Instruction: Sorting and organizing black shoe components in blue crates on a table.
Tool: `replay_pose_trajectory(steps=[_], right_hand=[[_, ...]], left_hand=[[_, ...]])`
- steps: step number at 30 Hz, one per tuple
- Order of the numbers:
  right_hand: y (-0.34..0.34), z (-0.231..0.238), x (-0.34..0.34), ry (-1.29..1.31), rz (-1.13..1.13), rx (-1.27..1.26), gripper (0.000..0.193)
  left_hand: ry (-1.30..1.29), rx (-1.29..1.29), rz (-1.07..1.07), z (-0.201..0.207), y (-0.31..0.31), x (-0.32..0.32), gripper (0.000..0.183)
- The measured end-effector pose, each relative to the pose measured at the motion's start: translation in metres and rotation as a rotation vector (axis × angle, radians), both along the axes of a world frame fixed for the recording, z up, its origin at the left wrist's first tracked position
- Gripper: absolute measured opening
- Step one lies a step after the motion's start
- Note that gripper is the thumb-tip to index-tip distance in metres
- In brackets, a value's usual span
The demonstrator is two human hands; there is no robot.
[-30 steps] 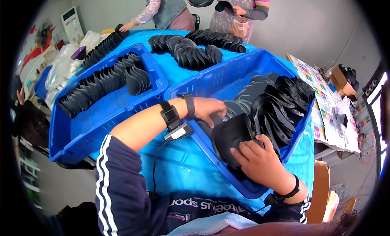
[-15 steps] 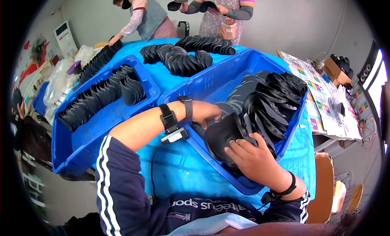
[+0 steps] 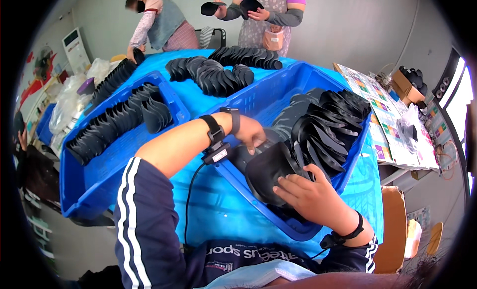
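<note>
My right hand (image 3: 310, 194) lies over the front of a black curved piece (image 3: 268, 172) with a rounded edge, its fingers gripping it at the near end of the right-hand blue crate (image 3: 258, 205). Behind that piece, a row of similar black pieces (image 3: 323, 135) leans tightly together. My left hand (image 3: 250, 133) is curled inside the same crate, next to a row of duller grey-black pieces (image 3: 290, 115). Its bent fingertips touch a dark surface, and what they pinch is hidden. Both wrists wear black straps with small devices.
Another blue crate (image 3: 79, 204) with rows of black pieces stands to the left. More stacks (image 3: 211, 75) lie on the blue table cover (image 3: 208, 189). Across the table, one person (image 3: 161, 25) bends over a row and another (image 3: 263, 25) holds two pieces. Printed sheets (image 3: 392, 125) lie at right.
My left hand has risen slightly, its fingers now showing more above the pieces. My right hand stays on the black piece. The far person at right has turned one piece.
</note>
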State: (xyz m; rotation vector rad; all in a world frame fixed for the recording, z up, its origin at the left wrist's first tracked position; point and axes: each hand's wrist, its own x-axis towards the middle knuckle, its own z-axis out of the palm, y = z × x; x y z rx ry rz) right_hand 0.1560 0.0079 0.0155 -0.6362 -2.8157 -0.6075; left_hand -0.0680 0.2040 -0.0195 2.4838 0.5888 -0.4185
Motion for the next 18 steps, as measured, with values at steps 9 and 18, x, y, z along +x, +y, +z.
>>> replay_pose_trajectory(steps=[9, 18], right_hand=[[0.002, 0.007, 0.005, -0.041, 0.07, -0.044, 0.03], [0.007, 0.012, 0.004, -0.094, 0.093, -0.118, 0.031]], left_hand=[[-0.202, -0.358, 0.124, -0.01, 0.053, -0.038, 0.016], [-0.111, 0.001, 0.129, -0.01, 0.031, -0.052, 0.052]])
